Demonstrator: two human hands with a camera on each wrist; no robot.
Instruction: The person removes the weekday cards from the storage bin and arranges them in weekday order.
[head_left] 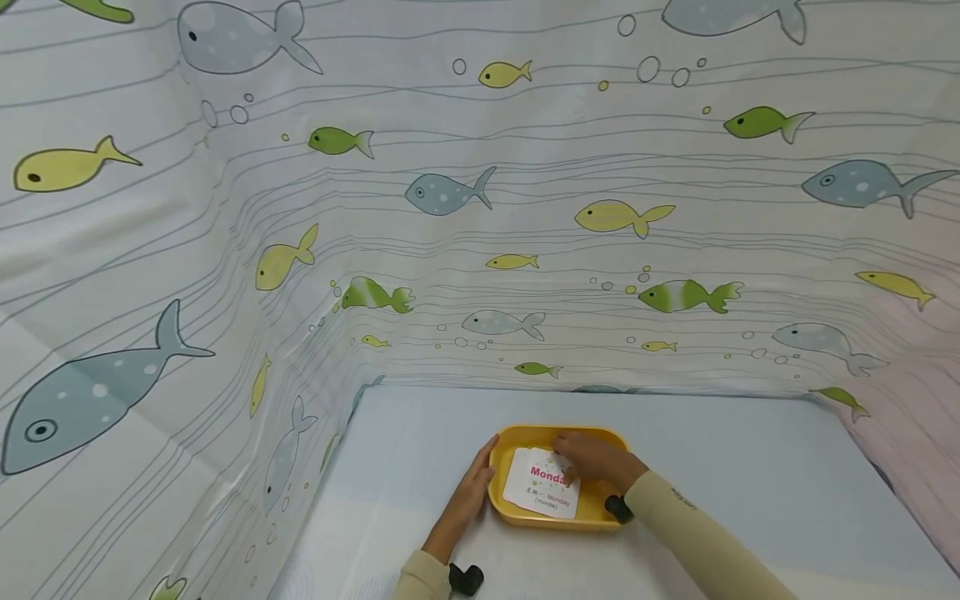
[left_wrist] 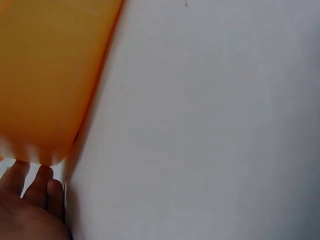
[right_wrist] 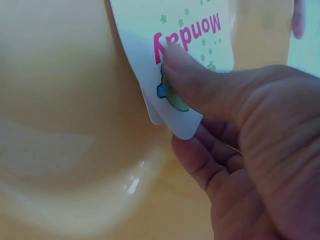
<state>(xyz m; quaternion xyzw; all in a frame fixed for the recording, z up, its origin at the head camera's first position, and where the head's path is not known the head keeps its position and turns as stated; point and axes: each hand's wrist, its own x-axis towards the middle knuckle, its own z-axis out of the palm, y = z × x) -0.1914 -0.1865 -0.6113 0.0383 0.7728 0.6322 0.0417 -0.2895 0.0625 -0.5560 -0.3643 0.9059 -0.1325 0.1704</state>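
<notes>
A yellow tray (head_left: 525, 523) with rounded corners sits on the white table, holding white cards. On the top card (head_left: 542, 500), "Monday" is printed in pink above smaller text. My right hand (head_left: 597, 458) reaches into the tray and pinches this card at its corner, thumb on the printed face and fingers beneath, as the right wrist view shows. Another card's corner (right_wrist: 153, 114) peeks out from under it. Along the tray's left side lies my left hand (head_left: 470, 490); in the left wrist view its nearly straight fingertips touch the outer wall. Its thumb is hidden there.
A white tabletop (head_left: 742, 475) surrounds the tray. Behind and to the left hangs a white sheet (head_left: 450, 250) printed with fish and wavy lines. Pinkish cloth (head_left: 918, 417) borders the right side. Black wrist cameras sit on both wrists.
</notes>
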